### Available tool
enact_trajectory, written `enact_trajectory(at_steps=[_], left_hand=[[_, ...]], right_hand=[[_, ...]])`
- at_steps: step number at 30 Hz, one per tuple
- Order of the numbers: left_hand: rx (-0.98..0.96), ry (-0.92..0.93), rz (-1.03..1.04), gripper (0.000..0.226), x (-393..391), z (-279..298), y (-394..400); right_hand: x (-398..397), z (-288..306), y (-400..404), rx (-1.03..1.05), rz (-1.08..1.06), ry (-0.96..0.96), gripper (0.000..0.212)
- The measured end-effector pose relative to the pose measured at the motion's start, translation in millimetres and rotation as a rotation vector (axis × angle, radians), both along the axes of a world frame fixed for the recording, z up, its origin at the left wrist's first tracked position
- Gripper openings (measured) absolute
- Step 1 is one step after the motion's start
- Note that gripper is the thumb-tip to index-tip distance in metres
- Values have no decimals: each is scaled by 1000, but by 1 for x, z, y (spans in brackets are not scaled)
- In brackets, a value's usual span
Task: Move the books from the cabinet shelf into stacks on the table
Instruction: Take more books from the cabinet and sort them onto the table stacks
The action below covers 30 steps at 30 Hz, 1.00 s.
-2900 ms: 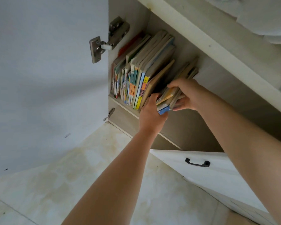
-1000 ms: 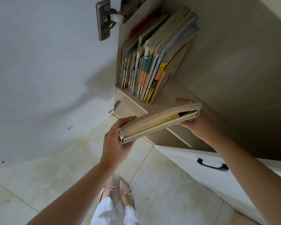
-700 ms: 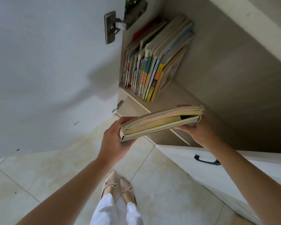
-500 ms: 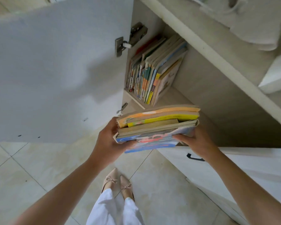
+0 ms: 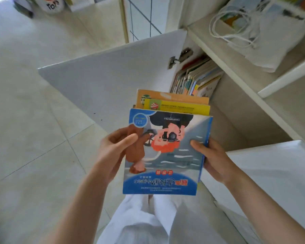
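Pale tiled floor [image 5: 33,147] beside the open white cabinet [image 5: 236,95]. Both hands — left hand [image 5: 113,152], right hand [image 5: 213,159] — grip a small stack of thin, glossy picture books [image 5: 165,152] by its side edges; light, probably slippery, so best squeezed together. More upright books [image 5: 195,80] remain shelved.

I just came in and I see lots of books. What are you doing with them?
A person is holding a small bundle of books out in front with both hands: the left hand grips one side, the right hand the other. A blue picture book is on top. More books stand on the cabinet shelf behind its open door. No table is in view.
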<state>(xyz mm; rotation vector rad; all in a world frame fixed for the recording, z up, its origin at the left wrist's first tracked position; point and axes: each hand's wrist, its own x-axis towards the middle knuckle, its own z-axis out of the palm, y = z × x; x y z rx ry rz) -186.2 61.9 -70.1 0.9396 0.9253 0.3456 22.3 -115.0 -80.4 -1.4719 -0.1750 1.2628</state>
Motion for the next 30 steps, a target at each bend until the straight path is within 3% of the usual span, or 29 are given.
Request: enact_trajectory(at_steps=[3, 8, 14, 23, 30], left_hand=[[14, 13, 4, 83, -42, 8, -17], [76, 139, 104, 74, -106, 13, -46], [53, 281, 420, 61, -192, 15, -82], [-8, 306, 920, 64, -369, 24, -150], [-30, 377, 1194, 41, -483, 23, -198]], right_hand=[[-27, 18, 14, -17, 51, -6, 40], [-75, 40, 42, -86, 212, -18, 35], [-155, 59, 77, -191, 466, -152, 35], [-357, 71, 118, -179, 937, -238, 32], [-502, 60, 117, -172, 1175, -273, 27]])
